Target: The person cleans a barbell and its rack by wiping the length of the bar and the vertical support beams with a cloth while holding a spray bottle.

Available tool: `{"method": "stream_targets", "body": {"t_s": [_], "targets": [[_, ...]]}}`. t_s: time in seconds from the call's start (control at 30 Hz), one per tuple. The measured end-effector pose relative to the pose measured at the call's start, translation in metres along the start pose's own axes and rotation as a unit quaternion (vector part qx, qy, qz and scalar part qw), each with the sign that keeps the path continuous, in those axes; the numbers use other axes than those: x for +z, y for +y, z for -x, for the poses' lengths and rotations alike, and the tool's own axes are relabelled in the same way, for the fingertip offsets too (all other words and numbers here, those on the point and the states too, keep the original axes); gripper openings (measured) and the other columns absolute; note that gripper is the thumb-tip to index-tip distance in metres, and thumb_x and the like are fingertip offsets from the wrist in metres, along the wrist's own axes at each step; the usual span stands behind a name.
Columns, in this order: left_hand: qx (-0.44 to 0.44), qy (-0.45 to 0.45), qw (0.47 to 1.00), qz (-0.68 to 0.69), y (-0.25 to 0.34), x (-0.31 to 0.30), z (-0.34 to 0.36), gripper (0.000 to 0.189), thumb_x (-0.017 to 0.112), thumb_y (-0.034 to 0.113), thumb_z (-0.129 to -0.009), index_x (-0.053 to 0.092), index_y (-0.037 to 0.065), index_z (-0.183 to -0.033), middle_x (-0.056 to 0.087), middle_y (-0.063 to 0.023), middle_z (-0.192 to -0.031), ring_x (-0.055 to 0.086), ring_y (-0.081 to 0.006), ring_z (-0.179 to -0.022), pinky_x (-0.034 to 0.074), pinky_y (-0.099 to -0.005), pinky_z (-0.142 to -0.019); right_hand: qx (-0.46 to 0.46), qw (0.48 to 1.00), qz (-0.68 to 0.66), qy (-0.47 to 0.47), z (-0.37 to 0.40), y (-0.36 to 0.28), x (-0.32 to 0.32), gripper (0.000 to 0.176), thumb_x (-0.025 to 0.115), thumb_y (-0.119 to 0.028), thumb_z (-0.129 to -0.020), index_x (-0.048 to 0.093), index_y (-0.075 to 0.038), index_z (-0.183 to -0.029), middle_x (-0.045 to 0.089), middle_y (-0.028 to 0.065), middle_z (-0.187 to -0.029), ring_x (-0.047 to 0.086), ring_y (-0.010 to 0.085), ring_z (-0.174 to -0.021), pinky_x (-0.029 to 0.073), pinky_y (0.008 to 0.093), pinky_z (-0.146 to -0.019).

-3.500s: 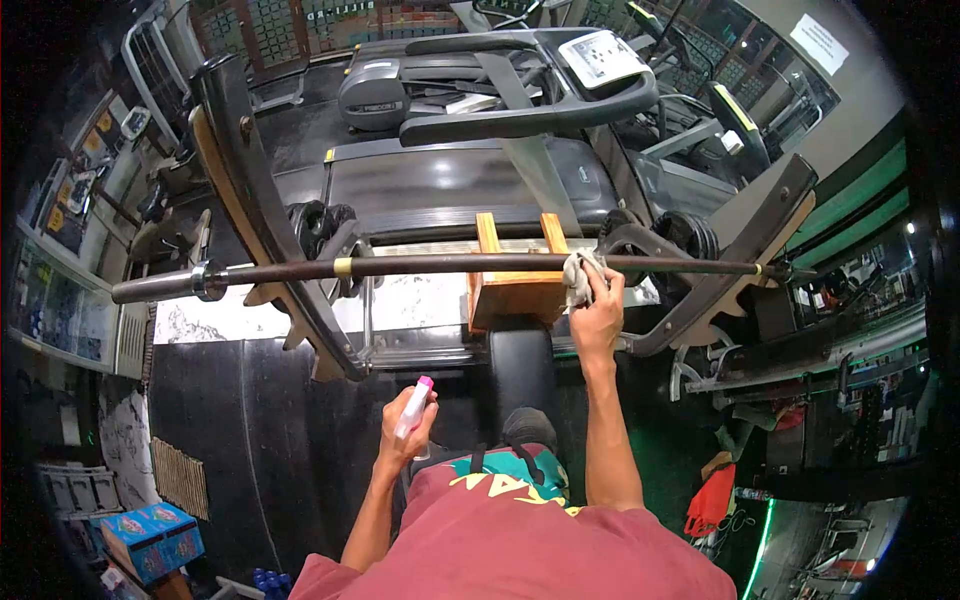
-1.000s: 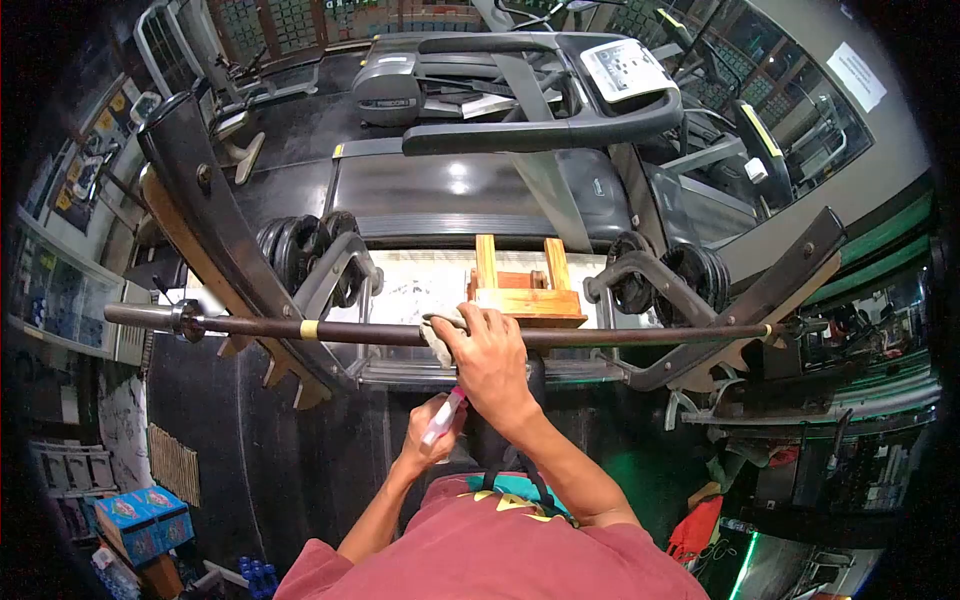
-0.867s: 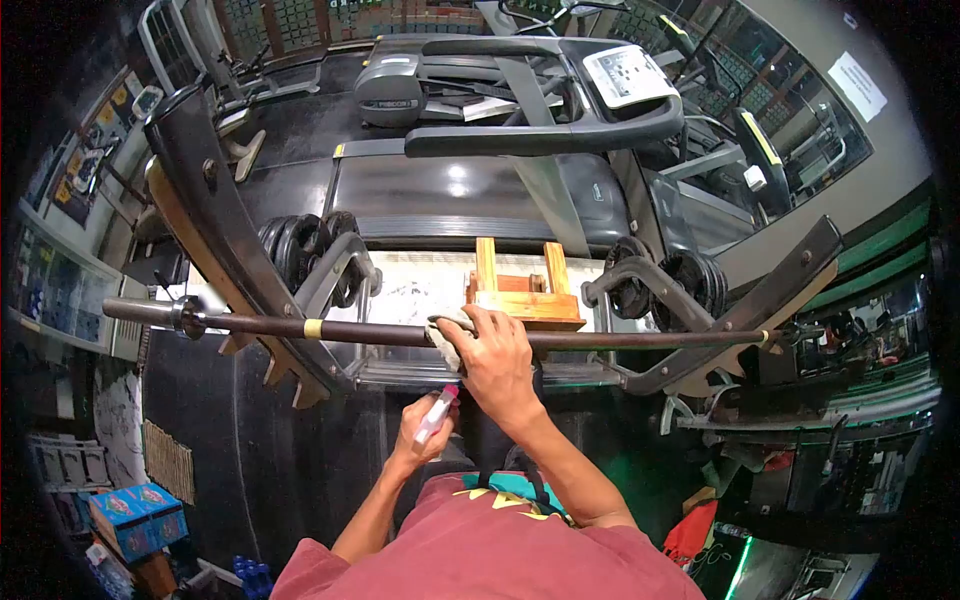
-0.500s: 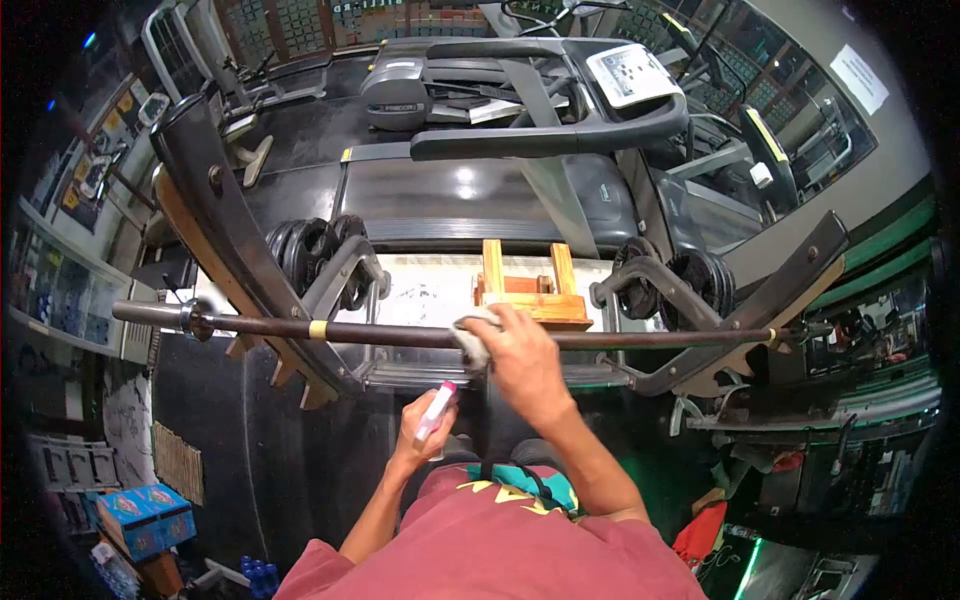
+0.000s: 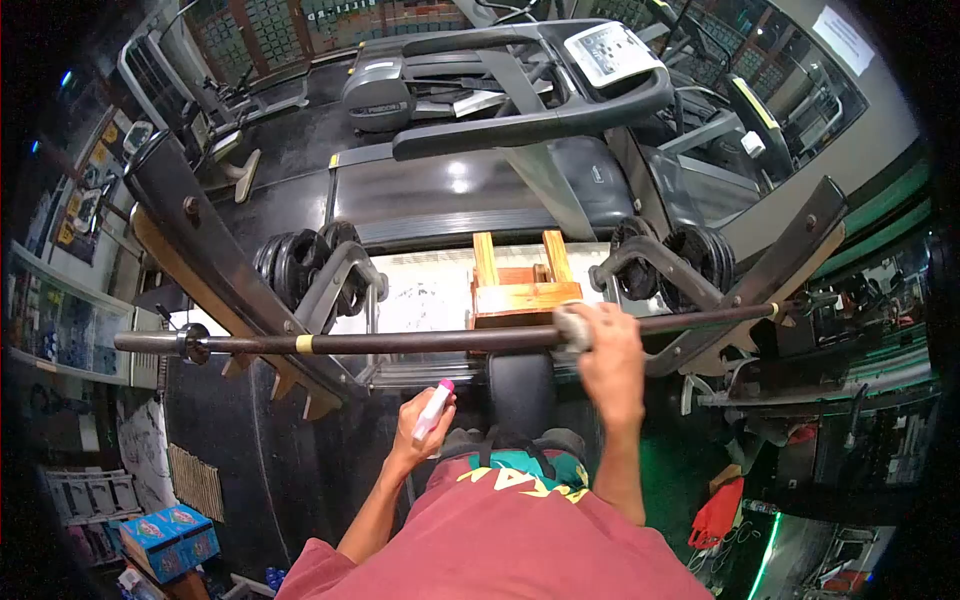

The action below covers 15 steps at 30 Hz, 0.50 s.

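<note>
A long dark barbell [image 5: 430,342] lies across the rack, with a yellow band near each end. My right hand [image 5: 612,355] is closed around a greyish cloth [image 5: 572,326] and presses it against the bar, right of its middle. In my left hand [image 5: 412,432], below the bar and apart from it, is a small white spray bottle [image 5: 432,412] with a pink top. The bottle is tilted, and my fingers cover part of it. Between my hands a black bench pad [image 5: 522,390] shows under the bar.
Rack uprights [image 5: 215,235] stand at both sides, with weight plates [image 5: 293,262] behind. A wooden stand [image 5: 525,298] is just beyond the bar. Farther back is a treadmill [image 5: 470,190]. A blue box [image 5: 170,540] sits at lower left, and red cloth [image 5: 717,515] lies at lower right.
My right hand has slid the cloth rightward along the bar, uncovering the bench pad. My left hand still holds the spray bottle in nearly the same place. The view has shifted slightly.
</note>
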<state>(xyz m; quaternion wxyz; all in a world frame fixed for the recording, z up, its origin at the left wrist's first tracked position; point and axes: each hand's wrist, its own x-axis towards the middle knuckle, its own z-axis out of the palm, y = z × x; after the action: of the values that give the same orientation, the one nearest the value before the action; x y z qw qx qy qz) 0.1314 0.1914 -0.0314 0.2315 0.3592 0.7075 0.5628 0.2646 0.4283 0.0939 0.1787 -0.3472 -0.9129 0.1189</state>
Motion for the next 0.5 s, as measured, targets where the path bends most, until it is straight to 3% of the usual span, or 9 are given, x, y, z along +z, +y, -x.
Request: {"method": "stream_targets", "body": {"t_s": [0.07,0.13,0.23,0.33,0.5], "targets": [[0.051,-0.012,0.999,-0.012,-0.002,0.007,-0.004,0.015,0.065,-0.002,-0.080,0.063,-0.003,-0.094,0.065,-0.0132,-0.081,0.066,-0.0264,-0.073,0.052,-0.0321,-0.067,-0.045,0.998,0.012,-0.046,-0.005,-0.029,0.018,0.049,0.063,0.004,-0.070,0.064,-0.018,-0.113,0.060,0.0132,-0.111,0.057,0.0325,-0.105,0.048,0.0417,-0.091],[0.064,-0.021,0.997,-0.034,0.001,0.011,-0.005,0.015,0.065,-0.002,-0.080,0.063,-0.003,-0.094,0.064,-0.0136,-0.081,0.066,-0.0275,-0.072,0.052,-0.0327,-0.066,-0.130,0.987,-0.062,-0.068,-0.012,-0.052,0.031,0.052,0.068,0.003,-0.065,0.063,-0.019,-0.112,0.060,0.0112,-0.108,0.060,0.0297,-0.097,0.052,0.0401,-0.083],[0.084,-0.029,0.993,-0.080,0.000,0.023,-0.005,0.014,0.065,-0.001,-0.079,0.063,-0.002,-0.093,0.063,-0.0142,-0.080,0.065,-0.0292,-0.071,0.052,-0.0337,-0.066,-0.227,0.966,-0.087,-0.086,-0.017,-0.065,0.050,0.042,0.061,-0.001,-0.074,0.063,-0.017,-0.112,0.058,0.0105,-0.111,0.060,0.0297,-0.098,0.052,0.0397,-0.082],[0.083,-0.007,0.993,-0.082,0.006,0.046,-0.007,0.014,0.065,-0.001,-0.079,0.063,-0.002,-0.093,0.063,-0.0142,-0.080,0.065,-0.0296,-0.071,0.052,-0.0340,-0.066,-0.217,0.967,-0.102,-0.086,-0.015,-0.041,0.032,0.030,0.056,-0.008,-0.080,0.062,-0.016,-0.108,0.056,0.0100,-0.104,0.059,0.0289,-0.098,0.054,0.0406,-0.079],[0.040,0.044,0.998,-0.027,0.018,0.094,-0.003,0.015,0.065,-0.002,-0.080,0.063,-0.003,-0.095,0.064,-0.0120,-0.081,0.065,-0.0246,-0.071,0.052,-0.0322,-0.067,-0.172,0.973,-0.076,-0.136,-0.014,0.050,-0.032,0.032,0.057,-0.006,-0.083,0.062,-0.014,-0.113,0.054,0.0126,-0.114,0.055,0.0335,-0.106,0.052,0.0422,-0.086]]}}
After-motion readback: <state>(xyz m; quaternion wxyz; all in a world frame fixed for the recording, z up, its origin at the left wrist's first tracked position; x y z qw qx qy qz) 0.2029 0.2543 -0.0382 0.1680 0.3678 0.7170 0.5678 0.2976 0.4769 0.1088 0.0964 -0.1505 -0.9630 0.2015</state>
